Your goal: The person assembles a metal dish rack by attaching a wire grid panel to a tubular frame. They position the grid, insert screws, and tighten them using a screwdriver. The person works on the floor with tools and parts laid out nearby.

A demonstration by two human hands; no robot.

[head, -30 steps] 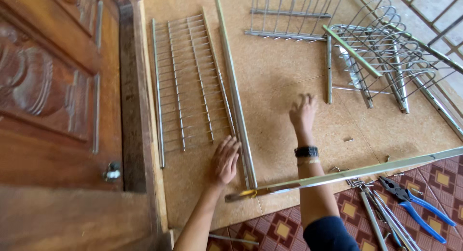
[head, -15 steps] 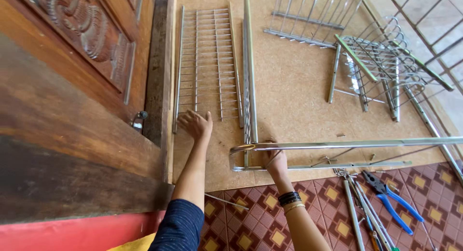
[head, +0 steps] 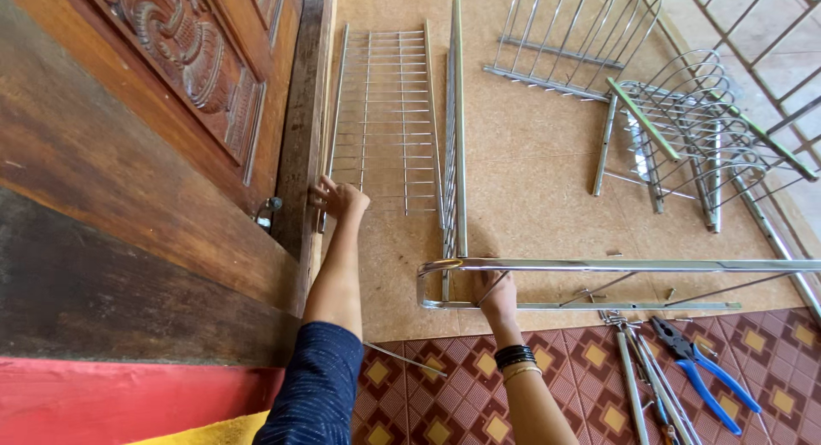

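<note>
A flat steel wire shelf [head: 385, 120] lies on a brown board [head: 530, 163] on the floor. My left hand [head: 338, 197] is closed on the shelf's near left corner, beside the wooden door frame. A shiny steel tube frame [head: 599, 265] crosses the near edge of the board, and my right hand [head: 496, 295] grips its lower rail near the bent left end. A long steel upright [head: 457, 120] runs from that frame towards the far end of the board.
A carved wooden door [head: 171, 86] stands at left. Wire plate racks [head: 684, 129] lie at the far right of the board. Blue-handled pliers [head: 705, 372] and loose steel rods [head: 641, 385] rest on the patterned tile floor [head: 428, 394] at right. A metal grille [head: 770, 52] borders the right side.
My left hand has slid left to the shelf's near left corner by the door frame. My right hand stays on the tube frame. The view has shifted closer.
</note>
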